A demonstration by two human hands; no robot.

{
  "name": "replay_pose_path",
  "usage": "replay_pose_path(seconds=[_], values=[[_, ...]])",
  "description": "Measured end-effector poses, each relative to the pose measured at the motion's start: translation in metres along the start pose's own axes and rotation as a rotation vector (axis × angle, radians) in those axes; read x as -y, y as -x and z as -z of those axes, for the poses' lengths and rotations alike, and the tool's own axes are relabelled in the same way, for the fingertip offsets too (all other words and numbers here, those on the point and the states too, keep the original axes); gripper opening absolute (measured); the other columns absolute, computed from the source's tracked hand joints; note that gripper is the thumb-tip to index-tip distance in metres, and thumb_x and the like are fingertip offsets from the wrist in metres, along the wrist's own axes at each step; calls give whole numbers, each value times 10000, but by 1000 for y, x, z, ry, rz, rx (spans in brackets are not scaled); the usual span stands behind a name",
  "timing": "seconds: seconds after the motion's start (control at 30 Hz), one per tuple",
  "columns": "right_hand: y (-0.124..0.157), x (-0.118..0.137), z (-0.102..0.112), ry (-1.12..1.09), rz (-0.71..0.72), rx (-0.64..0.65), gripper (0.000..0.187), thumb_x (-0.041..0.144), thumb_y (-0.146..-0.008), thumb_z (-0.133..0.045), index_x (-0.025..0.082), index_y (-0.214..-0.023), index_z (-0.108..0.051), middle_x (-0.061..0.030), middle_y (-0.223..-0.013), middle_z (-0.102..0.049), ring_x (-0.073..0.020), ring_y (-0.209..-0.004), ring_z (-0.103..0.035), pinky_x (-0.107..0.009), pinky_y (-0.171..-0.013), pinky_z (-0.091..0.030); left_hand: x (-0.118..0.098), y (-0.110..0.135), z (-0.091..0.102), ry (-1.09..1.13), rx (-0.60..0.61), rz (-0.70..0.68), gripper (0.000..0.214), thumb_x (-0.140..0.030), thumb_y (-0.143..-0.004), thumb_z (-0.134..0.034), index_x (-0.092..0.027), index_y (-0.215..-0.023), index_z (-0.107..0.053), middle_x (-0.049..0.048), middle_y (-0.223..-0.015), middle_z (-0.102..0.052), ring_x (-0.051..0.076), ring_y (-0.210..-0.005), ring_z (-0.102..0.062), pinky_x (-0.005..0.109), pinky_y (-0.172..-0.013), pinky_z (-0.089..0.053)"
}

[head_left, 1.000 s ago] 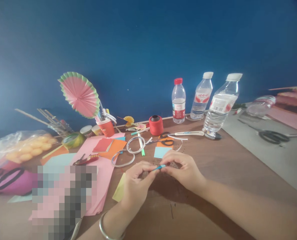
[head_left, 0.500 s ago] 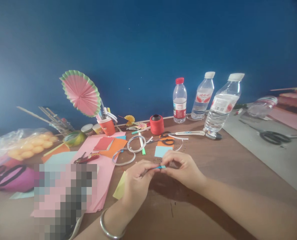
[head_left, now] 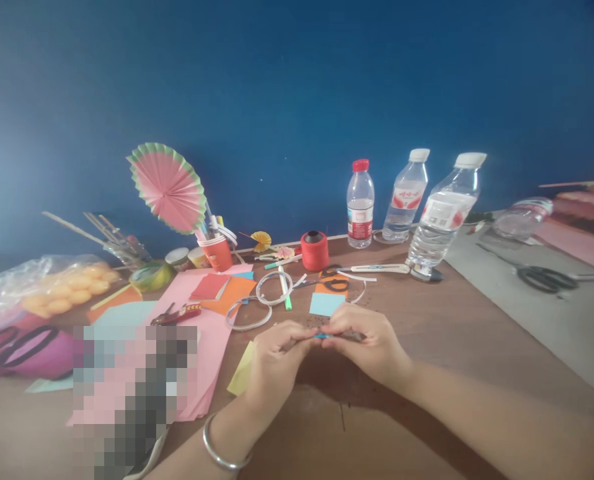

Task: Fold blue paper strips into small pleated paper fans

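My left hand (head_left: 275,360) and my right hand (head_left: 368,343) meet over the middle of the brown table (head_left: 427,347), fingertips pinched together. Between them sits a small blue paper strip (head_left: 321,335), mostly hidden by the fingers; only a sliver shows. A silver bangle (head_left: 217,450) circles my left wrist. A light blue paper square (head_left: 327,304) lies just beyond my hands, and a yellow paper piece (head_left: 241,379) lies under my left hand.
Pink paper sheets (head_left: 201,333), orange paper (head_left: 229,293), wire rings (head_left: 271,288), scissors (head_left: 334,283), a red thread spool (head_left: 315,251) and a red cup (head_left: 217,252) holding a pleated paper fan (head_left: 167,187) lie behind. Three water bottles (head_left: 359,205) stand at the back right. Black scissors (head_left: 544,277) lie at far right.
My fingertips have drawn closer together, and the blue strip shows less than before. The view has shifted slightly.
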State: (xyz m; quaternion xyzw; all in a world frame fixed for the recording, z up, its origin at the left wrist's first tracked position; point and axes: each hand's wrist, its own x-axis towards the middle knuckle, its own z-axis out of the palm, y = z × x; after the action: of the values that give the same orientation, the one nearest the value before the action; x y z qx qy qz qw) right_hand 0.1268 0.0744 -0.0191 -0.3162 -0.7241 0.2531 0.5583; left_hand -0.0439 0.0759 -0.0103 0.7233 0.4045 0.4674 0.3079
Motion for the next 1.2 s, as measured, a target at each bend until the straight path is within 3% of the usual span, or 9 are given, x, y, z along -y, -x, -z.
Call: replay_pose_path(seconds=[0.1,0.4,0.57,0.77,0.9,1.07,1.2], values=[[-1,1,1,27,-54,-1,69,252,-745,-611,189,-723,-630,-30,-672,-614,-140,-640,-560,-274,-614,-445,-1,-2,0,-34,-22,32,57,-202,-705,-629,-190,-757,-650,20,-733,-646,136,-653,-589,231,-592,-468],[-2,0,1,84,-244,107,106,265,-747,-590,176,-692,-569,-10,-667,-574,-130,-634,-531,-241,-593,-419,3,1,2,-138,31,58,143,-266,-759,-571,-168,-655,-566,-5,-609,-562,108,-565,-518,215,-536,-411],[-2,3,0,35,-271,144,143,253,-720,-606,176,-838,-578,-16,-750,-595,-136,-683,-540,-248,-649,-432,-4,-1,2,-164,27,128,120,-259,-782,-527,-175,-703,-557,-3,-670,-576,118,-616,-540,220,-564,-424],[-4,9,-3,59,-394,118,118,245,-783,-500,176,-832,-581,-25,-779,-610,-155,-723,-549,-262,-668,-431,-10,-3,2,-154,66,164,65,-226,-786,-501,-199,-816,-552,2,-782,-585,129,-701,-549,238,-632,-440],[-5,4,-6,66,-441,90,137,252,-780,-493,175,-855,-578,-27,-813,-614,-156,-737,-548,-260,-685,-427,-7,-2,4,-120,22,175,156,-230,-779,-505,-212,-932,-533,19,-899,-581,136,-742,-550,245,-657,-448],[-6,-1,-9,143,-450,185,174,189,-744,-501,191,-891,-592,-13,-794,-608,-148,-700,-529,-260,-676,-422,-2,-5,7,-131,-45,216,176,-282,-837,-413,-218,-943,-539,23,-905,-584,152,-818,-546,254,-716,-427],[-7,-2,-12,229,-328,255,242,130,-721,-508,222,-905,-636,-29,-935,-600,-173,-908,-512,-281,-837,-380,-2,-5,8,-184,-49,192,194,-260,-837,-382,-205,-821,-567,13,-784,-592,156,-751,-544,257,-696,-413]])
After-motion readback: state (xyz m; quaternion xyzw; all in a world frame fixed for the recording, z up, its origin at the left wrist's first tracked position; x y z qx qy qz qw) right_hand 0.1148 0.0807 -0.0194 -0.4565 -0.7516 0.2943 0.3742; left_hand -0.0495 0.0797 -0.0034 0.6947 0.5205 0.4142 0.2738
